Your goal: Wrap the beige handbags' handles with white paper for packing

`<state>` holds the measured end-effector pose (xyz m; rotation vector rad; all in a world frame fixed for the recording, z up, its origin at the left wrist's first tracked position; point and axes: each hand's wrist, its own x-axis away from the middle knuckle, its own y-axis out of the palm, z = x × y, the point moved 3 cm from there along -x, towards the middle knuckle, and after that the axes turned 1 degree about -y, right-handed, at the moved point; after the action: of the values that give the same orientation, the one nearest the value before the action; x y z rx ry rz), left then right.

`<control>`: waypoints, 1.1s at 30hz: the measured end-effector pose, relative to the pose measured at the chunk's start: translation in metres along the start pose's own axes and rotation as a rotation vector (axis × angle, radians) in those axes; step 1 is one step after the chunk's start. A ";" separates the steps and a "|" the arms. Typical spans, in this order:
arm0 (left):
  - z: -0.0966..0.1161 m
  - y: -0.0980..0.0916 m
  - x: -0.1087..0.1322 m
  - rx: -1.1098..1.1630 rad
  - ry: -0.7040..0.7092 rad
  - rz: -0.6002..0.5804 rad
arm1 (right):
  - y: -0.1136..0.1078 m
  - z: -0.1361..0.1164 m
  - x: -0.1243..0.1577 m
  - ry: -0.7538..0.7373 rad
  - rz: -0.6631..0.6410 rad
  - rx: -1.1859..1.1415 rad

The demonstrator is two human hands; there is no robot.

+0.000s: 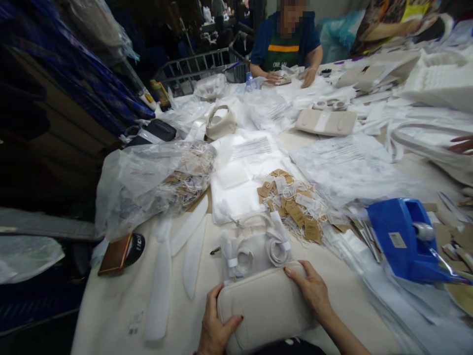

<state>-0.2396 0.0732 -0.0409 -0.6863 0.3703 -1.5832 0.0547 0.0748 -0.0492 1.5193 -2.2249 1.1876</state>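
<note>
A cream, box-shaped bag (268,305) lies at the near edge of the table, close to my body. My left hand (218,323) grips its left end, the thumb on top. At the upper right corner, my right hand (312,291) holds it with thumb and fingers. Just beyond the bag, rolled straps (279,251) wrapped in clear film sit against its far side. Brown tags with white strings (295,204) are piled farther back, beside a stack of white sheets (236,180).
A blue tape dispenser (401,241) stands at right. White foam strips (158,291), a brown wallet (115,254) and a plastic bag (148,177) lie at left. Across the table a person (286,44) handles items; another person's hand (463,144) shows at the right edge.
</note>
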 end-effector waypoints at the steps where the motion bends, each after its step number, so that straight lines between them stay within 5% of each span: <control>1: 0.003 0.003 -0.001 0.020 -0.035 -0.001 | 0.000 -0.001 0.000 -0.001 0.005 -0.005; 16: 0.024 0.006 -0.062 0.277 -0.193 -0.166 | 0.005 -0.006 0.001 0.036 0.128 0.021; 19: 0.019 -0.004 -0.062 0.336 -0.199 -0.182 | 0.004 -0.006 0.003 0.011 0.124 -0.010; 25: -0.004 -0.023 -0.043 0.382 -0.367 -0.013 | 0.001 -0.002 0.013 -0.065 0.095 -0.128; 33: -0.003 -0.017 -0.032 0.483 -0.556 -0.110 | -0.014 0.033 0.013 -0.061 0.094 -0.177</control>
<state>-0.2544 0.1059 -0.0399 -0.7364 -0.4537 -1.4343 0.0694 0.0401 -0.0563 1.4150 -2.3935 0.9495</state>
